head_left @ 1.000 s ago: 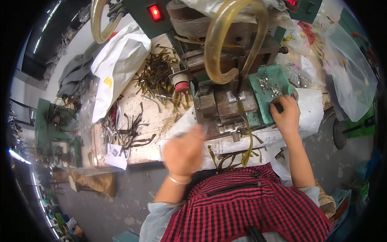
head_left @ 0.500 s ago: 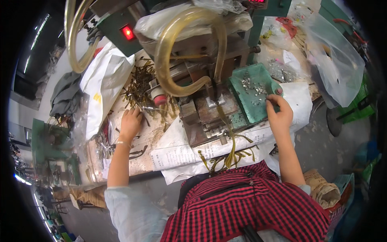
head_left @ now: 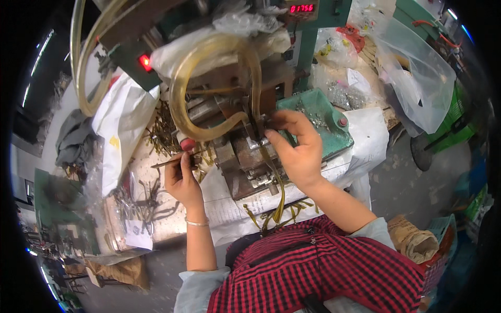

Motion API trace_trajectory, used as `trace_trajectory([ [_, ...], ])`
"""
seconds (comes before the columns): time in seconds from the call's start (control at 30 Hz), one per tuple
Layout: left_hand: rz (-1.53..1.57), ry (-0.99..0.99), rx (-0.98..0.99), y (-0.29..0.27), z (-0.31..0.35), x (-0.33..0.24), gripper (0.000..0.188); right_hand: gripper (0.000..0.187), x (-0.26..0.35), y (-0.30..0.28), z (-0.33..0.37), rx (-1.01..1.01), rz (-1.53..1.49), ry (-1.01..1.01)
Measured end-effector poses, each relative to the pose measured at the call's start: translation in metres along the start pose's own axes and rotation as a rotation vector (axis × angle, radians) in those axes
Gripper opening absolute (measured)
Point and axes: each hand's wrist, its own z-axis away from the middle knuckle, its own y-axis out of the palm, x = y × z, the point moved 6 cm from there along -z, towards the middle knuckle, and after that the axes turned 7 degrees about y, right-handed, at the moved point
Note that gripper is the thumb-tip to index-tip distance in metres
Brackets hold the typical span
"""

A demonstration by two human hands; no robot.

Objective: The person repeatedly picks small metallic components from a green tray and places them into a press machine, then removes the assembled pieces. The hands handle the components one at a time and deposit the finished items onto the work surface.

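Note:
My left hand [head_left: 182, 180] is closed on a slim, pointed metal tool [head_left: 165, 164], just left of the press, near a red round knob [head_left: 187, 144]. My right hand [head_left: 300, 148] reaches to the small die of the bench press [head_left: 254, 142], with thumb and fingertips pinched close beside it. Whatever those fingertips hold is too small to make out. An olive-green strap or cord [head_left: 272, 166] runs from the die toward me, over the machine's front edge. A green tray [head_left: 342, 140] with small shiny metal pieces stands right of the die, partly behind my right hand.
A thick yellowish hose [head_left: 180, 86] loops in front of the press. More olive straps [head_left: 162, 133] lie heaped at left, by a white sack [head_left: 117, 135]. Papers [head_left: 219, 201] lie under the machine. A clear plastic bag [head_left: 417, 78] hangs at the right edge.
My right hand has moved left from the green tray to the die. My left hand has come up off the table toward the press and now holds the metal tool. The view has shifted slightly.

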Motion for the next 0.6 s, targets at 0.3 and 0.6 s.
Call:
trace_trajectory([
  [0.3,-0.283,0.773,0.375,0.049,0.014,-0.159,0.015,0.059,0.019,0.011,0.01,0.119,-0.15,0.201],
  [0.6,-0.352,1.122,0.53,0.115,0.054,-0.152,0.022,0.055,-0.034,-0.077,-0.033,-0.061,0.015,0.218],
])
